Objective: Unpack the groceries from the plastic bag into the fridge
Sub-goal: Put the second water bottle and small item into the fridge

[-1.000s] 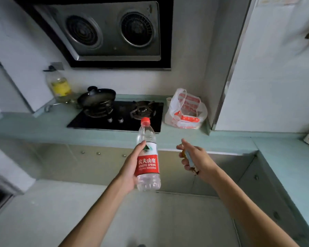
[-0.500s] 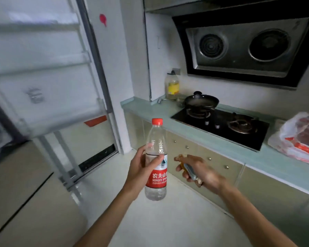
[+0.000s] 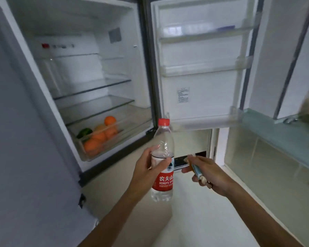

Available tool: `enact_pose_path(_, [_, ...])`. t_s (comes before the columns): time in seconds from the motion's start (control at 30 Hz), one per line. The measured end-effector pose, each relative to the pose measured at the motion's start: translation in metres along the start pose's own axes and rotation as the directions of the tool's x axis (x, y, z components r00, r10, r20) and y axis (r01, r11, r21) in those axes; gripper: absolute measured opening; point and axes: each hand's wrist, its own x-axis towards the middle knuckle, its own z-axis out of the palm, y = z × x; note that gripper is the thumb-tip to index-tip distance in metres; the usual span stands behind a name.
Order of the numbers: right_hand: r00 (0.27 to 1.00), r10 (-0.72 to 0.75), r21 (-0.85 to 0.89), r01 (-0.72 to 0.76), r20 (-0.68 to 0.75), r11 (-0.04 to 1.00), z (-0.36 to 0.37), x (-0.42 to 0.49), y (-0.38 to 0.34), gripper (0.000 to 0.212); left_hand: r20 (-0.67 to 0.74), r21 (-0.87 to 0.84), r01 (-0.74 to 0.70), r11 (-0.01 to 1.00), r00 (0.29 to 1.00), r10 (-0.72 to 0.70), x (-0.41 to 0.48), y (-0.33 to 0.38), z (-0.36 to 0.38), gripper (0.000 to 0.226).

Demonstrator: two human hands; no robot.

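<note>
My left hand (image 3: 146, 171) grips a clear water bottle (image 3: 162, 182) with a red cap and red label, held upright in front of the open fridge (image 3: 96, 72). My right hand (image 3: 208, 173) holds a small thin packet (image 3: 196, 171) with blue and orange on it, just right of the bottle. The fridge door (image 3: 202, 93) stands open to the right, with several door shelves. The plastic bag is out of view.
Oranges (image 3: 100, 138) and a green vegetable (image 3: 84, 132) lie in the clear bottom drawer. Glass shelves (image 3: 96, 106) sit above it. A pale green counter (image 3: 275, 132) with cabinets runs along the right. A grey fridge side panel (image 3: 25, 157) fills the left.
My view has swung left from the stove and counter to the open fridge. Both hands keep their hold on the bottle and the packet; the plastic bag has left the frame.
</note>
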Motion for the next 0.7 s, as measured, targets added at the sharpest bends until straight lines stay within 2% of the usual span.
enact_pose_path(0.07, [0.998, -0.015, -0.040, 0.017, 0.056, 0.999, 0.038, 0.028, -0.018, 0.040, -0.072, 0.019, -0.016, 1.000, 0.997, 0.018, 0.002, 0.001, -0.042, 0.052])
enact_pose_path(0.2, [0.983, -0.069, -0.054, 0.079, 0.167, 0.995, 0.103, 0.087, -0.058, 0.028, -0.244, 0.009, -0.026, 1.000, 0.969, 0.027, 0.009, 0.002, -0.110, 0.045])
enact_pose_path(0.27, [0.964, -0.117, -0.084, 0.141, 0.237, 0.987, 0.128, 0.118, -0.081, 0.022, -0.311, -0.002, -0.020, 1.000, 0.950, 0.019, 0.012, 0.002, -0.137, 0.053])
enact_pose_path(0.37, [0.910, -0.187, -0.253, 0.292, 0.370, 0.922, 0.159, 0.165, -0.119, 0.024, -0.395, 0.006, -0.020, 1.000, 0.919, 0.021, 0.022, 0.002, -0.171, 0.065])
enact_pose_path(0.43, [0.859, -0.255, -0.388, 0.441, 0.444, 0.809, 0.178, 0.198, -0.146, 0.019, -0.446, 0.016, -0.032, 0.999, 0.894, 0.035, 0.033, 0.004, -0.189, 0.059])
enact_pose_path(0.53, [0.784, -0.345, -0.522, 0.607, 0.515, 0.600, 0.204, 0.263, -0.173, 0.044, -0.502, 0.029, -0.051, 0.998, 0.863, 0.059, 0.053, 0.005, -0.207, 0.056])
enact_pose_path(0.6, [0.754, -0.322, -0.590, 0.651, 0.572, 0.477, 0.221, 0.308, -0.182, 0.050, -0.539, 0.041, -0.064, 0.997, 0.839, 0.076, 0.070, 0.010, -0.218, 0.057])
enact_pose_path(0.7, [0.716, -0.216, -0.650, 0.696, 0.664, 0.305, 0.242, 0.358, -0.189, 0.042, -0.587, 0.060, -0.095, 0.994, 0.802, 0.112, 0.102, 0.023, -0.232, 0.060])
